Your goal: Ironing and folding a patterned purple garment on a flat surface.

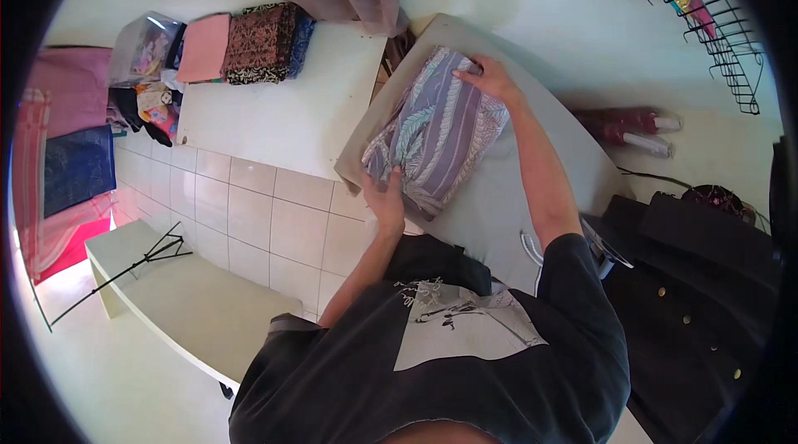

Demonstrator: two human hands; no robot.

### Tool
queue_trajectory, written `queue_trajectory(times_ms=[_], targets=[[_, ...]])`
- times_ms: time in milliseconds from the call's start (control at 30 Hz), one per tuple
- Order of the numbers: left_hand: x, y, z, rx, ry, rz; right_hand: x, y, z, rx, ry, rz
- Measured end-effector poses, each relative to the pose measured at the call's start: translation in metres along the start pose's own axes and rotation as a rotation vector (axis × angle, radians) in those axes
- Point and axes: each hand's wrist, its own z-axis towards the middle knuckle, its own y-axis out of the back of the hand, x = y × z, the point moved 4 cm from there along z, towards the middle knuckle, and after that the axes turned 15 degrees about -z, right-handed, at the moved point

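Note:
A folded patterned cloth [446, 132], purple-grey with pale leaf and stripe motifs, lies at an angle on a padded grey surface [499, 194]. Its near left end is bunched and creased. My left hand [385, 199] grips that bunched end, thumb on top and some fingers hidden by the fabric. At the far right corner, my right hand [494, 79] pinches the cloth's edge between thumb and fingers. The cloth rests on the surface between both hands.
A white table [274, 120] at the left bears folded fabrics [259, 45] and a clear plastic box [143, 51]. A dark garment with gold buttons [692, 288] lies at my right. A wire rack [717, 26] hangs upper right. A bench [206, 294] with a black folding stand [146, 257] is lower left.

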Motion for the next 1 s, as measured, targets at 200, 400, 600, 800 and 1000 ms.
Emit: queue_trajectory(times_ms=[200, 400, 600, 800, 1000], targets=[[0.014, -0.003, -0.003, -0.247, -0.083, 0.404, -0.017, -0.001, -0.007, 0.031, 0.129, 0.258], [-0.004, -0.032, 0.018, 0.142, 0.113, 0.072, -0.022, 0.046, -0.082, -0.055, 0.008, 0.439], [-0.064, -0.093, 0.044, 0.460, 0.116, 0.309, -0.027, 0.070, -0.220, -0.365, -0.260, 0.738], [-0.016, -0.149, 0.088, 0.622, -0.226, 0.817, -0.146, -0.025, -0.240, -0.500, -0.611, 0.046], [-0.018, -0.158, 0.103, 0.659, -0.273, 1.071, -0.118, -0.010, -0.230, -0.890, -0.538, 0.013]])
